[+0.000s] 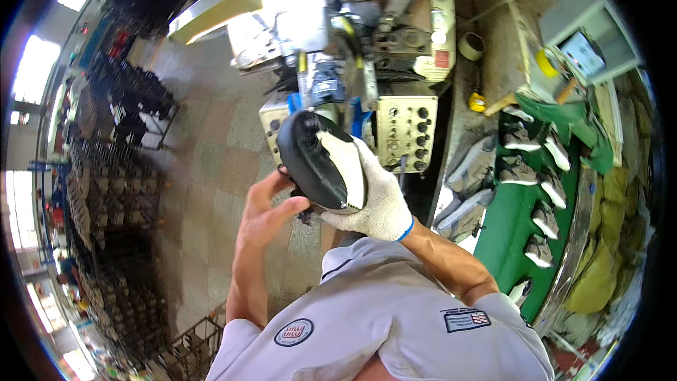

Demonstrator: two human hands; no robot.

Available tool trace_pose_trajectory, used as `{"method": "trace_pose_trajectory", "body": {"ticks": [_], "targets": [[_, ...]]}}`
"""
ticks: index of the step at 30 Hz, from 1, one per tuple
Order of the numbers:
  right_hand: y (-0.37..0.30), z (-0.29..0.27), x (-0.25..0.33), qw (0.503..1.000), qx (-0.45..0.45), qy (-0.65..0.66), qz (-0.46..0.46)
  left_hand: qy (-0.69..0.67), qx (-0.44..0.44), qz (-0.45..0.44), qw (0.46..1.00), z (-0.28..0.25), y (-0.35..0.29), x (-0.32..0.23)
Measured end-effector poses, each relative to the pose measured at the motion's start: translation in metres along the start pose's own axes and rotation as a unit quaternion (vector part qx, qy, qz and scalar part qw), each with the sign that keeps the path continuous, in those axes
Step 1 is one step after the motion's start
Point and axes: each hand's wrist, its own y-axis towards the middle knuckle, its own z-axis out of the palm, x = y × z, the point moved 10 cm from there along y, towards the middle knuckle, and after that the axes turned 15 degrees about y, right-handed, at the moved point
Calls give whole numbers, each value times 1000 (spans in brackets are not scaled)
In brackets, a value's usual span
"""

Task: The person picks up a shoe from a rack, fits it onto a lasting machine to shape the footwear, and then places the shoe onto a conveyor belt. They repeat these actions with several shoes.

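In front of my chest is a shoe upper (316, 159), smooth black with a cream-white patch along its right side. It is tilted, with one rounded end pointing away from me. My right hand (381, 201), in a whitish knit glove with a blue cuff edge, grips its right side and lower end. My left hand (271, 201) is bare, with its thumb and fingers around the dark lower left edge; some fingertips are hidden behind it. Just beyond stands a machine (328, 85) with blue parts and a cream control box (407, 134) covered in black knobs.
On the right, several grey shoes with white soles sit on a green surface (504, 229), near larger grey shoe pieces (469, 169). A tape roll (471, 46) and a yellow tape measure (477, 102) lie farther off. Loaded racks (116, 190) line the left, across the tiled floor (204, 141).
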Motion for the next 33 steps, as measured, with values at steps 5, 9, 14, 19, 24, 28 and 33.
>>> {"method": "trace_pose_trajectory", "body": {"ticks": [5, 9, 14, 19, 24, 28, 33], "targets": [[-58, -102, 1, 971, -117, -198, -64, -216, 59, -28, 974, 114, 59, -23], [-110, -160, -17, 949, -165, -270, -7, -203, 139, -84, 966, 215, 79, -16], [-176, -229, -22, 911, -277, -306, 16, -58, 183, -83, 978, 317, 93, 0], [-237, -280, -34, 884, -376, -262, 89, 20, 244, -125, 962, 410, 97, 24], [-293, -322, -61, 853, -467, -198, 124, -57, 290, -140, 945, 500, 72, 15], [-326, -338, -67, 820, -539, -160, 108, 50, 290, -29, 955, 556, 61, 0], [-366, -357, -82, 794, -592, -109, 91, 172, 338, 4, 925, 610, 46, -8]]}}
